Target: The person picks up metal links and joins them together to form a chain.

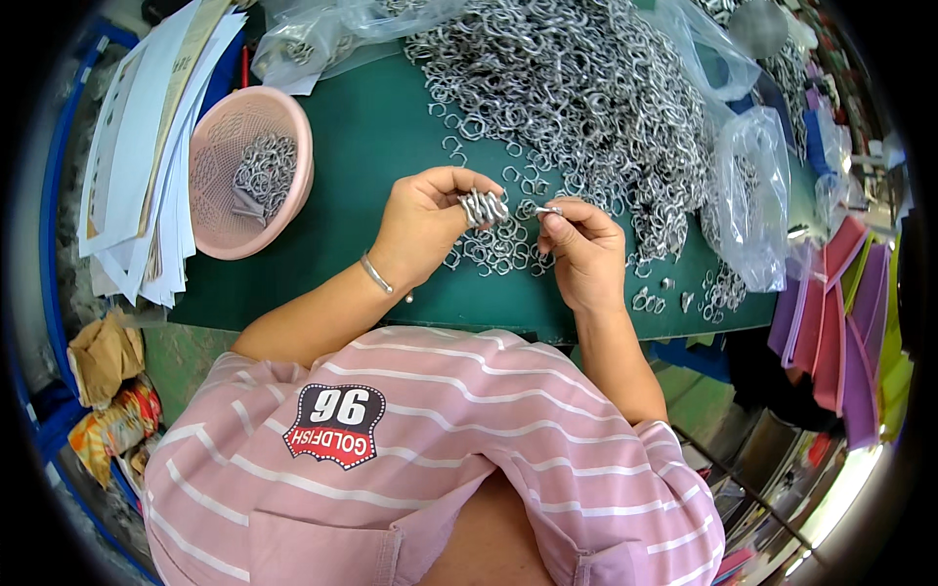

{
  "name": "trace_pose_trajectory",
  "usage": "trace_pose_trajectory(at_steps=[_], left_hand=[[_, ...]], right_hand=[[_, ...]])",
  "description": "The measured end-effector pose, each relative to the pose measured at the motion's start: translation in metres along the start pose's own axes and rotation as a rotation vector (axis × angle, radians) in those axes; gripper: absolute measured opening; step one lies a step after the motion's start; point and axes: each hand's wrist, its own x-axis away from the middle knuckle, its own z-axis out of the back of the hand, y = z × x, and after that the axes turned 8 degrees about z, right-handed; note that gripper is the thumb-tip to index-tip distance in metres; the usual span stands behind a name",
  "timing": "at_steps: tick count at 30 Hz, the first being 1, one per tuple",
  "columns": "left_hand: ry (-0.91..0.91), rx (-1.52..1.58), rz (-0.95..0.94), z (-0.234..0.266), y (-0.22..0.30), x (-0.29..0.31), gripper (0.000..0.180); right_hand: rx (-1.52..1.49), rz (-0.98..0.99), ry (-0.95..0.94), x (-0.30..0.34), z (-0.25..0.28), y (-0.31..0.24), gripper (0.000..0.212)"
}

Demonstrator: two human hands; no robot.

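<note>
Between the thumb and fingers of my left hand is a stack of open metal rings, bunched side by side. My right hand pinches a single small metal ring, seen nearly edge-on, just right of the stack and apart from it. Both hands are held over the near part of the green table. Under and between them lies a loose cluster of similar rings. A large heap of these silvery rings covers the far middle and right of the table.
At the left stands a pink mesh basket with more rings inside, beside a stack of papers. A clear plastic bag lies at the right edge. Coloured strips hang farther right. A few rings lie near the right front.
</note>
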Motion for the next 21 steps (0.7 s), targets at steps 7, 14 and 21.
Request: trace_pose_trajectory(at_steps=[7, 14, 21], left_hand=[[-0.112, -0.046, 0.001, -0.022, 0.0, 0.011, 0.019], [-0.125, -0.218, -0.039, -0.021, 0.0, 0.018, 0.023], [-0.075, -0.228, -0.027, -0.017, 0.002, 0.016, 0.023]], right_hand=[[-0.185, -0.055, 0.014, 0.017, 0.002, 0.008, 0.01], [0.082, -0.016, -0.017, 0.04, -0.009, 0.003, 0.01], [1.064, 0.517, -0.053, 0.002, 0.02, -0.024, 0.01]])
